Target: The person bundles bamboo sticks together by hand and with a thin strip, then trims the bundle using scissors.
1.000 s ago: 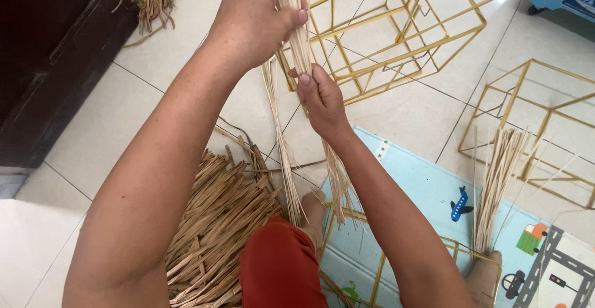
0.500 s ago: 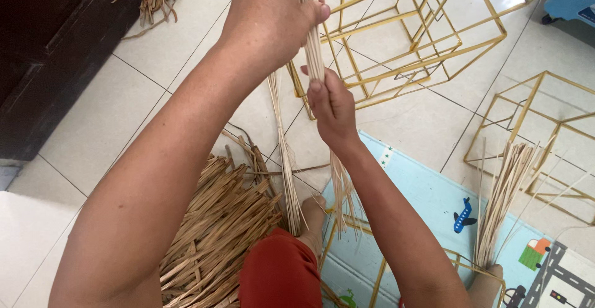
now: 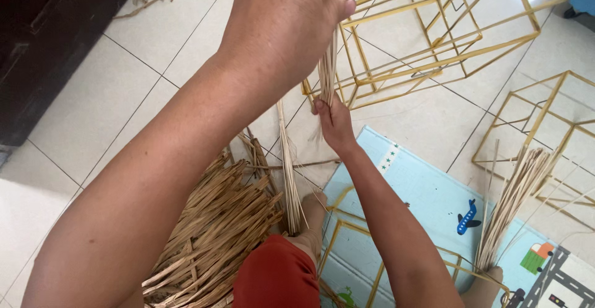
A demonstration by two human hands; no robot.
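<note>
**Both hands on a raised straw bundle**

The left hand (image 3: pixel 291 29) is clenched around the top of a thin bundle of dry straw strands (image 3: pixel 326 72), held up over the tiled floor (image 3: pixel 93 97). Just below, the right hand (image 3: pixel 334 122) pinches the same strands. A yellow wire frame (image 3: pixel 434 41) stands behind, a straw heap (image 3: pixel 211 233) below

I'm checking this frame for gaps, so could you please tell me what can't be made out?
- Head view: top of the straw bundle, cut off by the frame edge.
- Left hand: its fingers curl behind the hand.
- Right hand: fingertips hidden among the strands.
- Straw pile: near end behind the left forearm.
</note>
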